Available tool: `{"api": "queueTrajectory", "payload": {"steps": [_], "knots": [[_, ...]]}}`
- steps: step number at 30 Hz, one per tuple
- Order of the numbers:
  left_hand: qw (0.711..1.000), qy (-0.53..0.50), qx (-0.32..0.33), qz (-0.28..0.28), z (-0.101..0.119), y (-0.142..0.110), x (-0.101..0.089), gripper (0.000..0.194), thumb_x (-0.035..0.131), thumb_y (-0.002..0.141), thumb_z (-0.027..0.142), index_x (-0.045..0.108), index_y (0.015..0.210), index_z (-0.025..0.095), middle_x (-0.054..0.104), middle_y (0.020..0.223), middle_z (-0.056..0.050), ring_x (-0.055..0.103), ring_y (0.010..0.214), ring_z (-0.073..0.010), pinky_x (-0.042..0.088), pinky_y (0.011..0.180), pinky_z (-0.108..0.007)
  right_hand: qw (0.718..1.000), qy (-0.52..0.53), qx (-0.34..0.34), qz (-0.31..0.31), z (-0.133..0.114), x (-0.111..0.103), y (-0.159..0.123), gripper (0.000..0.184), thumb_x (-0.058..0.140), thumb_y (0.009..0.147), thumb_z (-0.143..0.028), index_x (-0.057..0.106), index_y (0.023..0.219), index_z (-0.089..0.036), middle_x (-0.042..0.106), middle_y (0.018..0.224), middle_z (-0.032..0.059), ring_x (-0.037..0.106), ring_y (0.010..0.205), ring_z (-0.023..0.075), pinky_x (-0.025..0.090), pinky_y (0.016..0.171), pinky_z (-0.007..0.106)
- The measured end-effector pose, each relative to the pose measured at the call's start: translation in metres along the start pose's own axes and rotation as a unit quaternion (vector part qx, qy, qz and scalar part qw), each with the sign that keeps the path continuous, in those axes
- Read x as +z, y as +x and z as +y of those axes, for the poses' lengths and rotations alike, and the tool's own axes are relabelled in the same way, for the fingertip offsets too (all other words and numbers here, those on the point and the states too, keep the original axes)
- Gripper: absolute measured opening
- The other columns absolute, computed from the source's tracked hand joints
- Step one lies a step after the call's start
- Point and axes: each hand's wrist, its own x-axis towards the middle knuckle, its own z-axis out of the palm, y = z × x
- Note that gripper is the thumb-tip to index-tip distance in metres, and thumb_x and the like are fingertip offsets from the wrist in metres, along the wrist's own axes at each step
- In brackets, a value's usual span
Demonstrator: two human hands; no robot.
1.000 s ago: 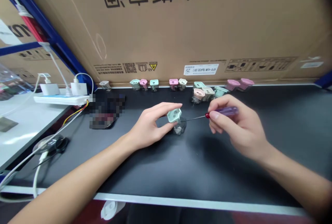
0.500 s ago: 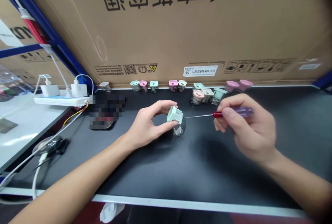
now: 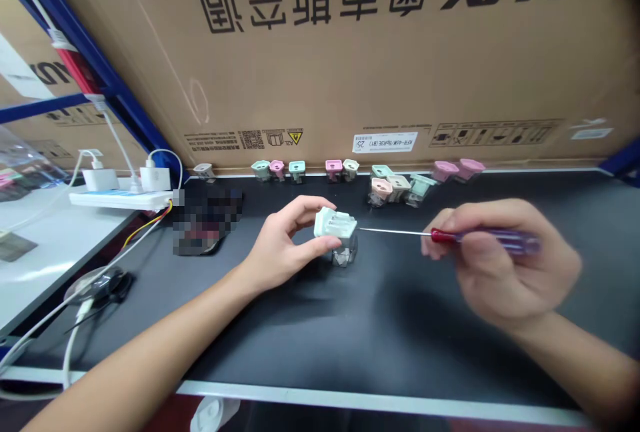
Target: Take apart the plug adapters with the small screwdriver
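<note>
My left hand (image 3: 285,242) pinches a pale green plastic socket housing (image 3: 335,223) between thumb and fingers. The housing sits just above a small clear faceted plastic piece (image 3: 345,252), and I cannot tell whether they touch. My right hand (image 3: 500,259), motion-blurred, grips a precision screwdriver (image 3: 490,238) with a purple handle and red collar. Its thin steel shaft points left, and the tip stops just short of the housing, apart from it.
Several pastel pink, green and cream plastic parts (image 3: 385,189) stand along the back of the black workbench (image 3: 400,345) against a large cardboard box (image 3: 350,65). On the left are a white power strip (image 3: 120,199) with chargers, cables and a pixelated object (image 3: 207,222).
My right hand has drawn the screwdriver rightward, away from the housing. My left hand has turned the housing, so a wider ribbed face now shows.
</note>
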Motion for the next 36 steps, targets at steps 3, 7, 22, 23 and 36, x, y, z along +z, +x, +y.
{"api": "queueTrajectory", "payload": {"steps": [3, 7, 22, 23, 36], "knots": [[1.0, 0.007, 0.004, 0.002, 0.001, 0.0006, 0.0008, 0.04, 0.08, 0.084, 0.03, 0.061, 0.117, 0.019, 0.074, 0.105, -0.004, 0.071, 0.096, -0.0161, 0.055, 0.093, -0.027, 0.996, 0.061, 0.001, 0.071, -0.0045, 0.0059, 0.0053, 0.008, 0.07, 0.093, -0.034, 0.075, 0.094, -0.028, 0.063, 0.072, 0.0042, 0.062, 0.056, 0.0225, 0.05, 0.048, 0.043], [1.0, 0.013, 0.006, 0.004, 0.0017, 0.0012, 0.0016, 0.04, 0.081, 0.083, 0.029, 0.061, 0.116, 0.018, 0.073, 0.103, -0.004, 0.07, 0.095, -0.0154, 0.055, 0.093, -0.027, 0.993, 0.109, 0.01, 0.051, -0.0047, 0.008, 0.0092, 0.009, 0.069, 0.094, -0.032, 0.075, 0.093, -0.026, 0.063, 0.069, 0.0034, 0.061, 0.052, 0.0213, 0.049, 0.045, 0.041], [1.0, 0.024, 0.018, 0.006, 0.0017, -0.0001, 0.0016, 0.043, 0.081, 0.082, 0.028, 0.061, 0.119, 0.019, 0.074, 0.105, -0.005, 0.072, 0.097, -0.0176, 0.056, 0.097, -0.031, 0.994, 0.098, 0.049, -0.004, 0.0006, 0.0053, 0.0061, 0.008, 0.067, 0.095, -0.033, 0.073, 0.095, -0.028, 0.064, 0.069, 0.0024, 0.062, 0.056, 0.0213, 0.052, 0.052, 0.04], [0.999, 0.026, 0.018, 0.006, 0.0019, -0.0002, 0.0017, 0.044, 0.081, 0.082, 0.028, 0.061, 0.12, 0.019, 0.074, 0.106, -0.006, 0.072, 0.099, -0.0179, 0.056, 0.097, -0.032, 0.994, 0.094, 0.05, -0.009, 0.0006, 0.0053, 0.0058, 0.008, 0.067, 0.096, -0.032, 0.073, 0.096, -0.028, 0.065, 0.07, 0.0027, 0.063, 0.057, 0.0212, 0.052, 0.052, 0.04], [0.999, 0.014, 0.03, 0.041, 0.0032, 0.0001, 0.0003, 0.045, 0.081, 0.083, 0.028, 0.059, 0.121, 0.019, 0.075, 0.108, -0.007, 0.073, 0.1, -0.0197, 0.058, 0.096, -0.034, 0.995, 0.075, 0.051, -0.039, 0.0012, 0.0048, 0.0023, 0.015, 0.066, 0.096, -0.023, 0.077, 0.105, -0.025, 0.07, 0.082, 0.0052, 0.07, 0.067, 0.022, 0.055, 0.06, 0.038]]}}
